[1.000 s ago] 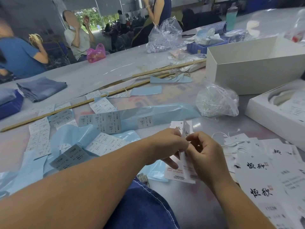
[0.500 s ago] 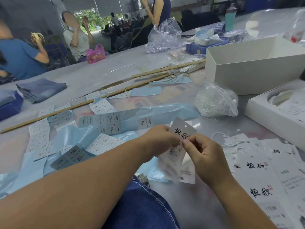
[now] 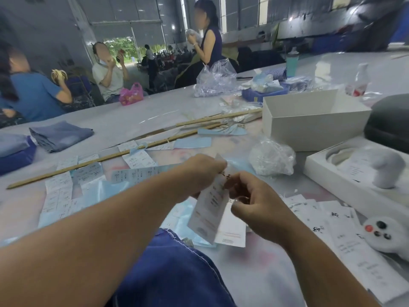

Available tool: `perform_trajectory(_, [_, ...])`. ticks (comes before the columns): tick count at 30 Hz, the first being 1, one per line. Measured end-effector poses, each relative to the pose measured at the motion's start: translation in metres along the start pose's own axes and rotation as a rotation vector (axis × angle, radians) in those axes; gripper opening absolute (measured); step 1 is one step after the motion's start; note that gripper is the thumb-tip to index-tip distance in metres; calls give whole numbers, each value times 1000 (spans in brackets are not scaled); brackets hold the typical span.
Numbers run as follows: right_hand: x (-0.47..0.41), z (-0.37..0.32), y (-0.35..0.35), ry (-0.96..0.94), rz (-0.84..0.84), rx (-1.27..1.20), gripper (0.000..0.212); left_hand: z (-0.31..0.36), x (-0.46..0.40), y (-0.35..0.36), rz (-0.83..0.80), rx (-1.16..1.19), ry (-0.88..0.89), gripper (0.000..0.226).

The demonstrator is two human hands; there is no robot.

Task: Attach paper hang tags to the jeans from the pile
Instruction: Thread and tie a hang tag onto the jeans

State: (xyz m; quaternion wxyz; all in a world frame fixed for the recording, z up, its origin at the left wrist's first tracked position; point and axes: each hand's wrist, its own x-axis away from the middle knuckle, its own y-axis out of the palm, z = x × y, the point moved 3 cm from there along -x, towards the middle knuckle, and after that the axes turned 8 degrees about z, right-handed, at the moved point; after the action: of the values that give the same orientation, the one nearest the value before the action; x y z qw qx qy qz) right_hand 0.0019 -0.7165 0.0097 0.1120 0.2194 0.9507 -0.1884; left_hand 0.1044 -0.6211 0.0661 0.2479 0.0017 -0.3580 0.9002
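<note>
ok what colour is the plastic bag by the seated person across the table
Bright pink, seen in the head view, the only one.

My 2 forearms are bare to the frame's edge, no sleeves, watch or rings showing. My left hand (image 3: 200, 173) and right hand (image 3: 254, 206) are ungloved, nails short.

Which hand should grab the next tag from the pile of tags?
Probably the right hand: the spare tags lie just beside it, while the left hand grips the hang tag further away.
</note>
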Motion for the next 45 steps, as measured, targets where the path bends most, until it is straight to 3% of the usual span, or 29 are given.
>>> perform_trajectory(4, [2,-43,-1,-210,94,179,23,12,32,-29,55,92,25,27])
perform_trajectory(9, [12,-90,2,-375,255,131,21,14,79,-63,104,213,107,17])
perform_trajectory(14, [28,-131,4,-411,319,102,16,10,126,-89,175,384,137,13])
perform_trajectory(17, [42,-155,8,-404,270,27,15,4,151,-98,267,453,142,37])
perform_trajectory(23, [68,-196,12,-420,138,-80,18,-7,195,-95,209,197,284,33])
perform_trajectory(28, [85,-219,18,-451,5,-164,20,-25,216,-112,449,138,311,24])
perform_trajectory(32, [96,-231,38,-478,-221,-301,40,-29,239,-119,247,280,396,6])
perform_trajectory(34, [102,-233,50,-490,-311,-301,45,-33,250,-122,186,244,476,21])
perform_trajectory(37, [105,-232,65,-512,-311,-229,43,-44,259,-124,161,208,522,9])
perform_trajectory(42, [113,-231,82,-562,-232,-119,38,-65,266,-129,276,132,504,22])
perform_trajectory(45, [118,-232,88,-571,-260,-64,37,-78,271,-135,382,83,526,16])
